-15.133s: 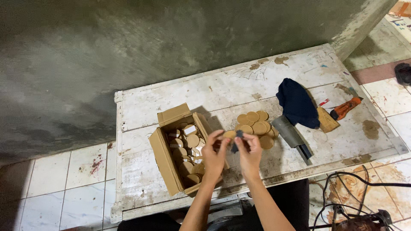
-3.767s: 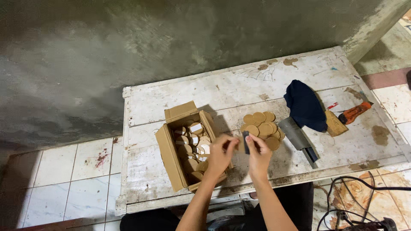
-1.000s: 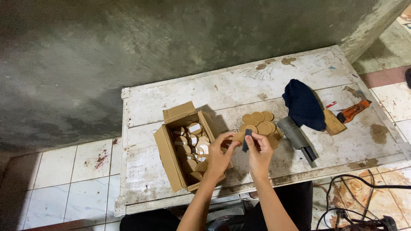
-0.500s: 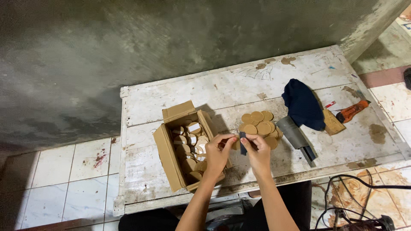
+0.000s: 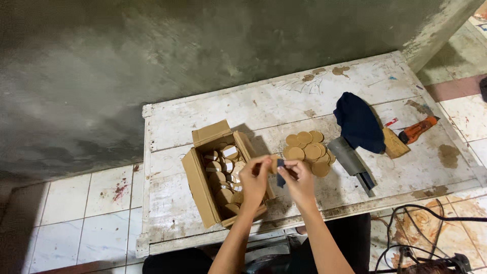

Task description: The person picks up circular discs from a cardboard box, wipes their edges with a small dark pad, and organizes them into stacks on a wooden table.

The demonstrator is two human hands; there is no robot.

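My left hand (image 5: 254, 180) pinches a small round tan wooden disc (image 5: 274, 163) over the right edge of an open cardboard box (image 5: 199, 187). Touching the same disc, my right hand (image 5: 299, 178) grips a small dark piece (image 5: 280, 172) against it. The box holds several round pieces, some tan and some with white faces. A pile of tan wooden discs (image 5: 308, 150) lies on the white table (image 5: 238, 109) just right of my hands.
A dark blue cloth (image 5: 358, 126) lies over a grey metal tool (image 5: 353, 163). A wooden block (image 5: 394, 144) and an orange utility knife (image 5: 417, 130) sit at the right. Black cables (image 5: 426, 238) lie on the tiled floor. A grey wall rises behind the table.
My hands stay together at the box's right edge, shifting slightly as they work the disc. The box and the pile have not moved.
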